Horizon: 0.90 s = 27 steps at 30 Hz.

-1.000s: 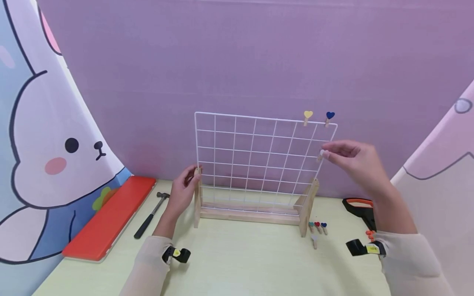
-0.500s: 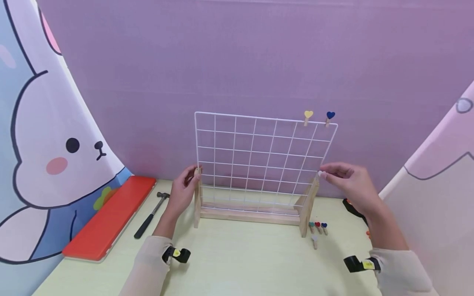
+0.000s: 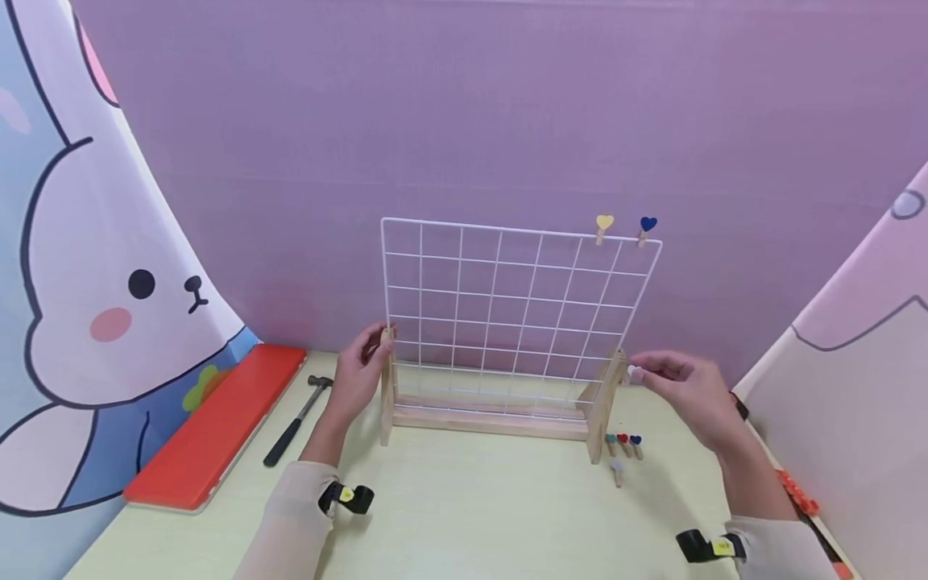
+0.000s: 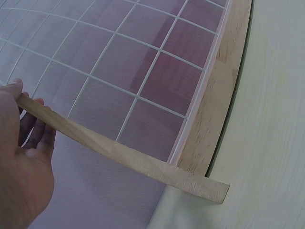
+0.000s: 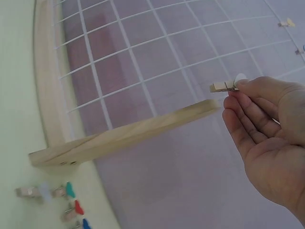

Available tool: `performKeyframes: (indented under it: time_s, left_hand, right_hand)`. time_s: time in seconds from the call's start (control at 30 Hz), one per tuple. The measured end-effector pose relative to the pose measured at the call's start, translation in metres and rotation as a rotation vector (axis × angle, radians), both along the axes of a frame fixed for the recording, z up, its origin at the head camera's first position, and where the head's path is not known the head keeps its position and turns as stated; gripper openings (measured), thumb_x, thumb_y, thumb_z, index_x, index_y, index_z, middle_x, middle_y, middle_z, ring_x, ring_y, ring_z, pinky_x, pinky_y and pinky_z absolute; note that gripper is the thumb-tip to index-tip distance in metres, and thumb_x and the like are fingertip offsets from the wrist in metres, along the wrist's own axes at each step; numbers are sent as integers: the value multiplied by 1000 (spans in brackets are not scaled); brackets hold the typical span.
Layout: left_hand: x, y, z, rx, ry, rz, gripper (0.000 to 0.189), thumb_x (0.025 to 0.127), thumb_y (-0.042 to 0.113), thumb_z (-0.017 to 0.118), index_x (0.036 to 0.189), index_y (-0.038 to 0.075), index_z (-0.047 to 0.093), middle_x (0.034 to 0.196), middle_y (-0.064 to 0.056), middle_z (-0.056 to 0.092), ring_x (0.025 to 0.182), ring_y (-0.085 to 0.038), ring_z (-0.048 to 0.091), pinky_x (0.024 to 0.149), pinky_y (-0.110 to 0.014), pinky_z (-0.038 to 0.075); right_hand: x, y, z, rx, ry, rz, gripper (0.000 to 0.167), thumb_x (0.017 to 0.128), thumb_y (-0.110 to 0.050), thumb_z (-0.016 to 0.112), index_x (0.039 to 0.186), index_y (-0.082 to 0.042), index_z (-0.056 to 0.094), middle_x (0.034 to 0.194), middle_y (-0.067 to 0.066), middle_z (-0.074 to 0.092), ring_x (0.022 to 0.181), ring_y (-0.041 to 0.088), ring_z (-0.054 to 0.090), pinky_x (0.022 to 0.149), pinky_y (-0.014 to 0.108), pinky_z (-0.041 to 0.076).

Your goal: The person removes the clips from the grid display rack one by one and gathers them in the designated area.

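Observation:
A white wire grid (image 3: 507, 314) stands upright in a wooden stand (image 3: 493, 423). My left hand (image 3: 360, 366) grips the top of the stand's left upright (image 4: 119, 155), thumb on one side and fingers behind. Just right of the right upright (image 5: 128, 133), my right hand (image 3: 685, 395) pinches a small wooden clothespin (image 5: 221, 87) with a white heart, apart from the grid. Along the grid's top edge, near the right corner, sit a yellow heart clothespin (image 3: 604, 225) and a dark blue heart clothespin (image 3: 648, 227).
Several heart clothespins (image 3: 623, 443) lie on the table by the stand's right foot, one with a pale heart (image 3: 617, 471). To the left are a hammer (image 3: 297, 423) and a long red case (image 3: 217, 427). Orange pieces (image 3: 797, 493) show at the right edge, partly behind my arm.
My right hand has come down along the grid's right side with the white heart clothespin, from mid-grid height to beside the upright. The left hand stays in place.

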State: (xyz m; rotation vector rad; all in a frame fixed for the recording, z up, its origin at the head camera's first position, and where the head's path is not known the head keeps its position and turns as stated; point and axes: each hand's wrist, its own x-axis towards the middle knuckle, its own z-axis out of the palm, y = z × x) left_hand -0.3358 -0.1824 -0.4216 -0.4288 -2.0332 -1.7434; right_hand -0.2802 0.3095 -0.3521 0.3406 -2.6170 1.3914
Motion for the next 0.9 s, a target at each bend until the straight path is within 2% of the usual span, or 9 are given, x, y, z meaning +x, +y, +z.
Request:
performKeyframes:
  time_s: [0.07,0.17,0.5,0.73,0.9]
  left_hand:
    - [0,0,1,-3,2,0,41,106,21,59,143,2,57,143,-22,63,131,-19,60,103,-7,48]
    - [0,0,1,-10,5,-1,41,106,20,59,143,2,56,143,-23,62,132,-26,59,103,-6,47]
    - [0,0,-2,5,17,-10,42,106,21,60,142,1,56,143,-22,63,133,-30,57,104,-7,48]
    - [1,0,-1,4,15,-11,43,106,21,60,143,0,55,145,-22,61,131,-15,59,105,-8,47]
    - [1,0,0,3,24,-6,42,106,20,60,143,-1,55,144,-23,62,125,-2,59,104,-7,47]
  right_hand:
    - [2,1,-6,-1,-9,1,42,100,-34,70,129,-4,69,111,-5,77,101,-2,67,85,13,56]
    - [3,3,-16,-12,-22,9,43,99,-34,70,129,-3,69,111,-2,77,100,0,68,86,14,57]
    - [5,10,-48,-39,-71,-22,44,97,-36,73,127,-4,69,108,-7,77,98,-2,68,85,15,57]
    - [8,15,-68,-82,-45,-18,39,97,-26,74,125,0,70,106,-6,77,96,0,70,82,14,57]
    - [10,21,-80,-88,-77,-43,39,96,-28,75,125,-2,70,106,-6,77,96,-2,69,82,15,58]
